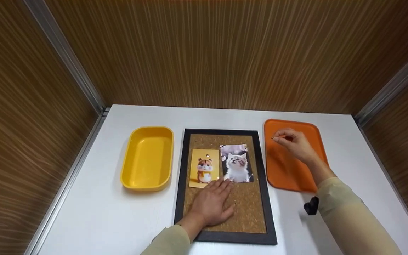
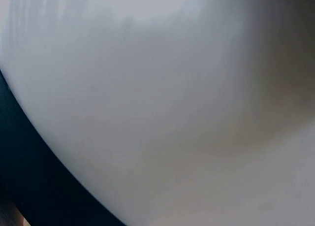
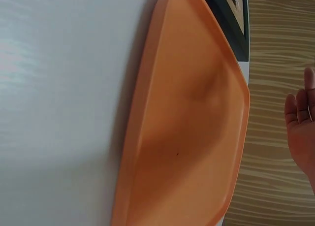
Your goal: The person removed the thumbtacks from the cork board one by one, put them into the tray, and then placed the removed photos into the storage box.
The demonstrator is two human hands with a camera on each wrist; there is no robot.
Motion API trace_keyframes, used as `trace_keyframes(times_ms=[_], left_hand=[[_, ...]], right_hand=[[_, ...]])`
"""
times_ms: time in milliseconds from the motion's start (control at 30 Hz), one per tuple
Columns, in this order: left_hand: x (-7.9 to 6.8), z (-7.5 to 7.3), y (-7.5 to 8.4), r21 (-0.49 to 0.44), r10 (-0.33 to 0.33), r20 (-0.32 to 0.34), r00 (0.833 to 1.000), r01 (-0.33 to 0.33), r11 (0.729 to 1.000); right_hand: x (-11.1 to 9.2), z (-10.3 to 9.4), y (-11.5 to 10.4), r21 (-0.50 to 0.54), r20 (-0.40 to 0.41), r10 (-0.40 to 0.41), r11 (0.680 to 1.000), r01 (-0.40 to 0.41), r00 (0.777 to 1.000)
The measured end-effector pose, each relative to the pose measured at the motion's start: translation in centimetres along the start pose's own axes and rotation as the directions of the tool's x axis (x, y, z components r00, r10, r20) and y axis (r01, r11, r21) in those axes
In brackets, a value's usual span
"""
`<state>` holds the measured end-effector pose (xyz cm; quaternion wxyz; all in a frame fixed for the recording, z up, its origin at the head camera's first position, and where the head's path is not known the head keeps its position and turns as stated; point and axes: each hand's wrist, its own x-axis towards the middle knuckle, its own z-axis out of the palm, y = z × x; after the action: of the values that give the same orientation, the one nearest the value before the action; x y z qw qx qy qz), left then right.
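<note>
My left hand [image 1: 211,205] lies palm down on the cork board [image 1: 246,216], fingers spread. Its fingertips reach the lower edges of a hamster picture [image 1: 204,166] and a kitten picture [image 1: 237,161], which lie side by side. A small shiny tack head [image 1: 208,156] shows near the top of the hamster picture. Above the orange tray [image 1: 278,173], my right hand [image 1: 296,145] pinches a tiny thumbtack [image 1: 272,138] between thumb and forefinger. In the right wrist view that hand [image 3: 301,125] appears at the right edge, the tack out of sight. The left wrist view is mostly blurred.
A yellow bin [image 1: 147,159] stands left of the board. The board has a raised black frame [image 1: 267,216]. A tiny dark speck [image 3: 177,154] lies in the orange tray. Wood-grain panels [image 1: 204,53] enclose the white table [image 1: 90,212] at the back and sides.
</note>
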<state>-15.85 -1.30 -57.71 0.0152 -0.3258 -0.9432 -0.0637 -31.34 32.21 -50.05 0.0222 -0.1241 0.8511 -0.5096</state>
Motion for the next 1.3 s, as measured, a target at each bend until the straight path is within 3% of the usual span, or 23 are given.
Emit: trace_keyframes(times_ms=[333, 533, 867, 1300], left_hand=[[0.0, 0.1, -0.1, 0.000, 0.004, -0.022, 1.000, -0.004, 1.000], [0.0, 0.2, -0.1, 0.006, 0.003, -0.018, 1.000, -0.003, 1.000], [0.0, 0.1, 0.0, 0.002, 0.004, -0.018, 1.000, -0.004, 1.000], [0.0, 0.1, -0.1, 0.016, 0.004, -0.025, 1.000, -0.003, 1.000]], right_hand=[[-1.7, -0.6, -2.2, 0.019, -0.004, 0.042, 0.999, -0.042, 0.999], [-2.6, -1.1, -2.2, 0.009, -0.019, 0.118, 0.993, -0.118, 0.993], [-3.1, -1.9, 2.5, -0.003, -0.031, 0.205, 0.979, -0.205, 0.978], [-4.1, -1.9, 4.8, 0.040, -0.031, 0.318, 0.948, -0.317, 0.948]])
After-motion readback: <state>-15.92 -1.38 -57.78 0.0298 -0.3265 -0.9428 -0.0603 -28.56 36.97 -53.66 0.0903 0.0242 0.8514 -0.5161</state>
